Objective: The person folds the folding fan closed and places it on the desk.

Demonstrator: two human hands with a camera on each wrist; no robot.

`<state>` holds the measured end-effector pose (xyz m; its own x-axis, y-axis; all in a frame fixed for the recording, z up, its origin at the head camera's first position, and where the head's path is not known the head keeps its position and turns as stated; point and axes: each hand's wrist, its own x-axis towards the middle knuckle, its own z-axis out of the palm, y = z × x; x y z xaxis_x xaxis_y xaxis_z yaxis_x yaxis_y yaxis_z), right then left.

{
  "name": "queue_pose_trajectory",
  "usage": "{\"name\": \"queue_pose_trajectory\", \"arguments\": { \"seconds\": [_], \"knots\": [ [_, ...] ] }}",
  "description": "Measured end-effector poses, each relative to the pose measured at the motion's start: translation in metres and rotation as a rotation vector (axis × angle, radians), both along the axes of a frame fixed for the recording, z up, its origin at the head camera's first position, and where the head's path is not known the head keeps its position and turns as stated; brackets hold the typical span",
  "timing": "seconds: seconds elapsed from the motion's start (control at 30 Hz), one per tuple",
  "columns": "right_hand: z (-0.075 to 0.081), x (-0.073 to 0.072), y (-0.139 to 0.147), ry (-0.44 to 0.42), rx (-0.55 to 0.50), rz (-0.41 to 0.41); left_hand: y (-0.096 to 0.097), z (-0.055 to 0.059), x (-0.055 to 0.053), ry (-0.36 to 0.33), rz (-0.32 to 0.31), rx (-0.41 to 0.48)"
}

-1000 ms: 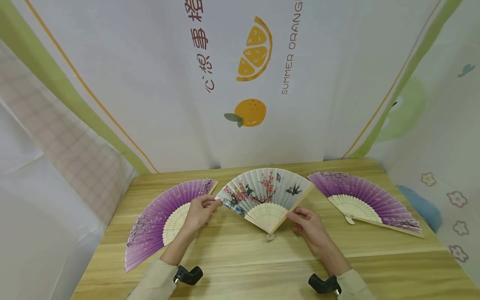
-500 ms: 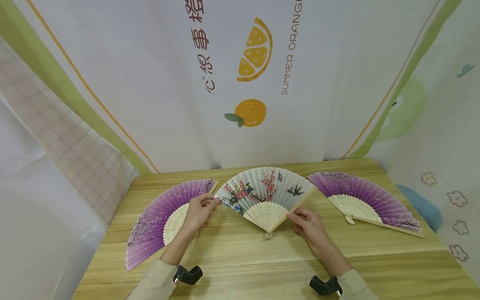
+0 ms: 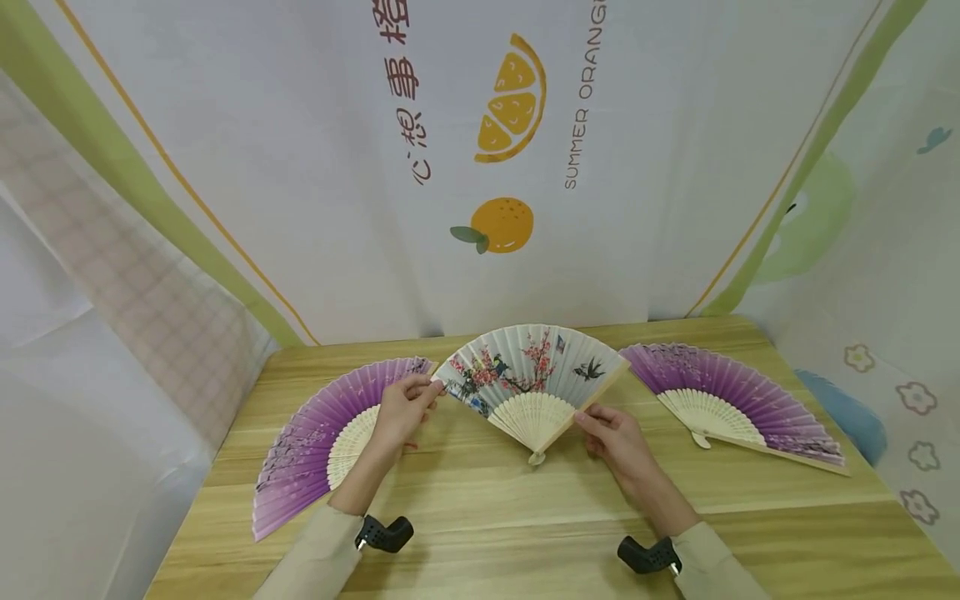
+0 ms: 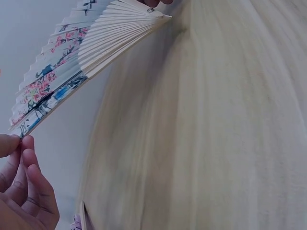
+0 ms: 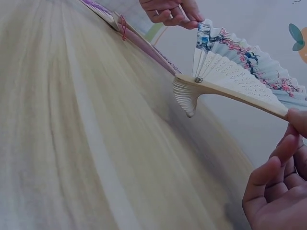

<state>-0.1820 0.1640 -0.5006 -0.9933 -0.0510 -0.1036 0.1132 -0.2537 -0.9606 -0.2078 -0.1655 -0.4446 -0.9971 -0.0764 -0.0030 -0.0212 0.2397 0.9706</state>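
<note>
A white folding fan (image 3: 534, 371) with pink blossoms and a dark bird is spread wide between both hands. My left hand (image 3: 402, 410) pinches its left outer corner between thumb and fingers. On the other side, my right hand (image 3: 618, 442) pinches the right outer rib about midway along. In the right wrist view the fan's pivot end (image 5: 186, 96) hangs apart from the table. Flat on the table lie two purple folding fans, both spread: the left purple fan (image 3: 307, 446), partly covered by my left hand and forearm, and the right purple fan (image 3: 716, 400).
The wooden table (image 3: 495, 542) runs back to a white curtain (image 3: 315, 167) printed with oranges and lettering. More printed cloth (image 3: 915, 333) hangs along the right side. A small red cord (image 5: 123, 28) shows by the left purple fan. Each wrist wears a black camera mount (image 3: 384, 533).
Both hands have raised the white fan slightly, and its pivot end sits higher in the head view. The purple fans have stayed in place.
</note>
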Motion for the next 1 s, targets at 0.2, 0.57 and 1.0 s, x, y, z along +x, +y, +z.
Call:
{"name": "queue_pose_trajectory", "arguments": {
  "seconds": [0.2, 0.57, 1.0],
  "knots": [
    [0.006, -0.005, -0.003, 0.062, -0.003, 0.041, 0.001, 0.01, -0.003, 0.0, 0.008, 0.042],
    [0.021, -0.008, -0.012, 0.135, 0.024, 0.057, 0.005, 0.024, -0.008, 0.045, 0.006, 0.081],
    [0.025, -0.008, -0.019, 0.214, 0.073, 0.088, 0.014, 0.025, -0.009, 0.048, 0.005, 0.09]
  ]
}}
